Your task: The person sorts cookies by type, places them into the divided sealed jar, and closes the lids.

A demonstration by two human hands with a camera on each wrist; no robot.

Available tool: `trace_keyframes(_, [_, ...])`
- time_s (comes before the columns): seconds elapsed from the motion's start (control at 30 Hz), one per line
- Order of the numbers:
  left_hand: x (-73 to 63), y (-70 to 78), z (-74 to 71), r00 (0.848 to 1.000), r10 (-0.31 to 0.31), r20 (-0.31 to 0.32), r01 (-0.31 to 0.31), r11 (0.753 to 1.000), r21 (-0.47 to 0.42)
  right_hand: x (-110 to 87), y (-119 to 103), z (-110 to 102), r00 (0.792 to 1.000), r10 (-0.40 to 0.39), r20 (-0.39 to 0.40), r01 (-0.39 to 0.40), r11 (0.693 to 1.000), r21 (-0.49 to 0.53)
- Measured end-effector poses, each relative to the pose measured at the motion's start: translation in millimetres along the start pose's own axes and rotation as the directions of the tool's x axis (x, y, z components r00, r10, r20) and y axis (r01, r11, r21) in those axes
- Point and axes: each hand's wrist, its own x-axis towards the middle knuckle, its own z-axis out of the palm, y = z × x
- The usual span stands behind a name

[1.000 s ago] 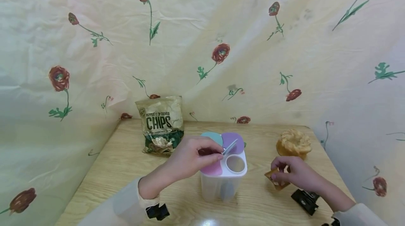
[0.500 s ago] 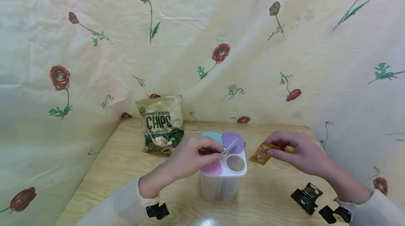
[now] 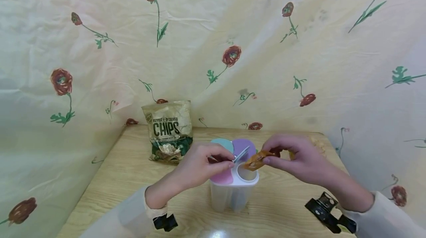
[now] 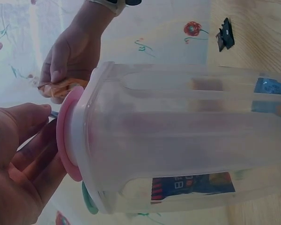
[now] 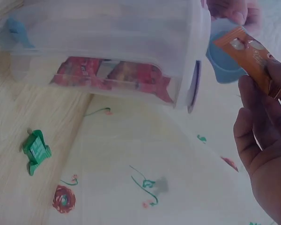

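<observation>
A clear container (image 3: 229,195) with a white top and colored lids stands on the table. My left hand (image 3: 203,166) pinches its raised light-blue lid (image 5: 222,58), leaving a round opening (image 3: 245,174) uncovered. With thumb and fingers my right hand (image 3: 296,160) holds a small orange snack packet (image 3: 257,160) just over that opening. Inside the container, the left wrist view shows a dark blue packet (image 4: 192,186) and a light-blue packet (image 4: 271,89). Red packets (image 5: 112,75) show through the wall in the right wrist view. The pink lid (image 4: 68,133) is down.
A bag of chips (image 3: 168,130) stands at the back left. A ring-shaped pastry (image 3: 317,145) lies behind my right hand, partly hidden. A black clip-like object (image 3: 323,206) lies at the right front. A small green wrapped candy (image 5: 36,151) lies behind the container.
My right hand has lifted the orange packet from the table's right side and carried it left to the uncovered opening. My left hand has stayed still, holding the lid.
</observation>
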Motion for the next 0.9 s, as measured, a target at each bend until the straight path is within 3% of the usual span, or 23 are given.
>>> trace_keyframes(0.4, [-1.0,-1.5,-0.3,1.000,-0.005,0.013,0.005,1.000,-0.025,8.0,6.7,18.3,0.997,0.015,0.076,-0.010,0.998,-0.068])
trace_keyframes(0.7, [-0.2,-1.1,-0.7,1.000,0.005,0.011,-0.004,1.000,-0.013,16.4,6.1,29.3,0.983,-0.045,0.178,0.058,0.996,-0.069])
trace_keyframes(0.9, [0.2,-2.2,-0.1,1.000,-0.004,0.009,0.004,1.000,-0.007,20.2,6.3,32.3,0.972,0.006,0.236,0.014,0.997,-0.081])
